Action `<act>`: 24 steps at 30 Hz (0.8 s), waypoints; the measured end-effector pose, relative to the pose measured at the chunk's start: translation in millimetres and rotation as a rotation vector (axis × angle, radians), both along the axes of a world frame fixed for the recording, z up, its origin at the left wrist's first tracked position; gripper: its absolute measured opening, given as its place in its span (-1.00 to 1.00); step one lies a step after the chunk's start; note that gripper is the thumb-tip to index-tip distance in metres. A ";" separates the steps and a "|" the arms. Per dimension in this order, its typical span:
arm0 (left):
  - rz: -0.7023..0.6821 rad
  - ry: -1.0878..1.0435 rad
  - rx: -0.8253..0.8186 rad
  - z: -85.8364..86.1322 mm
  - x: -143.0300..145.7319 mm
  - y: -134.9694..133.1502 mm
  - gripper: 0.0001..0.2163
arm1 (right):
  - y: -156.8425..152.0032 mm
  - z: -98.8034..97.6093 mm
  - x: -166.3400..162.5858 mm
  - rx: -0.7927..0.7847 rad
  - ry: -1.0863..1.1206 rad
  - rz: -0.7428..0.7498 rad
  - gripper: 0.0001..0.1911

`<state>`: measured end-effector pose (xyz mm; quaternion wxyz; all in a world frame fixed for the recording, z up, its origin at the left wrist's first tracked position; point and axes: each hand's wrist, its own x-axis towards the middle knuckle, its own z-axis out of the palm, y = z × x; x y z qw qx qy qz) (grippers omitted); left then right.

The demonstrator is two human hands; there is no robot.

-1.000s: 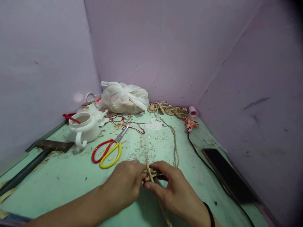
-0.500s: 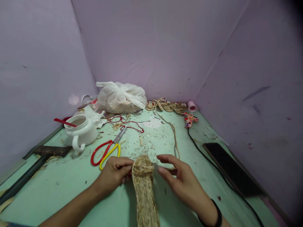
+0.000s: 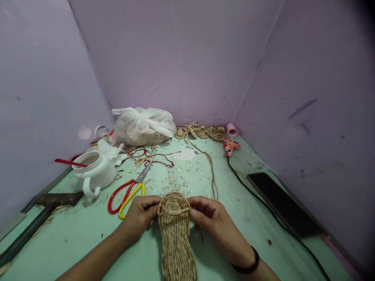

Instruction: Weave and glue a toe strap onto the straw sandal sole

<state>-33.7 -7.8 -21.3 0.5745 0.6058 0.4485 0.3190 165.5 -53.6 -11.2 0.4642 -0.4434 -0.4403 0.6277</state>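
A woven straw sandal sole (image 3: pixel 176 238) lies flat on the green table (image 3: pixel 73 238), toe end pointing away from me, with a straw strap across the toe. My left hand (image 3: pixel 140 217) pinches the strap's left end at the sole's edge. My right hand (image 3: pixel 212 220), with a black band on its wrist, pinches the right end. Both hands are closed on the sandal's front part.
Red and yellow scissors (image 3: pixel 129 189) lie just left of my hands. A white teapot (image 3: pixel 93 171), a hammer (image 3: pixel 38 216), a plastic bag (image 3: pixel 142 127), straw rope (image 3: pixel 209 164), red thread, a glue gun (image 3: pixel 229 146) with black cable, and a phone (image 3: pixel 283 203) surround the work. Purple walls enclose the table.
The sandal, held on edge a second ago, now lies flat with its sole showing. My right hand let go briefly, then came back to pinch the strap's right end.
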 end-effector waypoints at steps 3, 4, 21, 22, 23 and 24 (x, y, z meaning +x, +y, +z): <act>0.011 -0.013 0.015 -0.8 -0.2 0.1 -0.67 | -0.2 -3.0 -0.4 -0.011 0.016 -0.003 -0.69; 0.013 -0.015 0.018 -0.7 -0.1 -0.1 -0.68 | 0.0 -3.4 -0.4 -0.015 0.019 -0.003 -0.68; -0.171 0.079 0.090 9.2 13.4 -44.1 -0.78 | -31.8 8.4 25.1 0.040 -0.409 0.035 -0.70; -0.191 0.094 0.112 9.7 13.5 -44.9 -0.78 | -26.8 13.2 25.5 0.082 -0.462 0.001 -0.70; -0.205 0.100 0.130 10.0 13.1 -45.5 -0.77 | -21.2 17.0 23.2 0.104 -0.488 0.002 -0.70; -0.212 0.097 0.142 9.9 12.5 -45.8 -0.77 | -15.7 19.3 18.5 0.104 -0.487 0.044 -0.70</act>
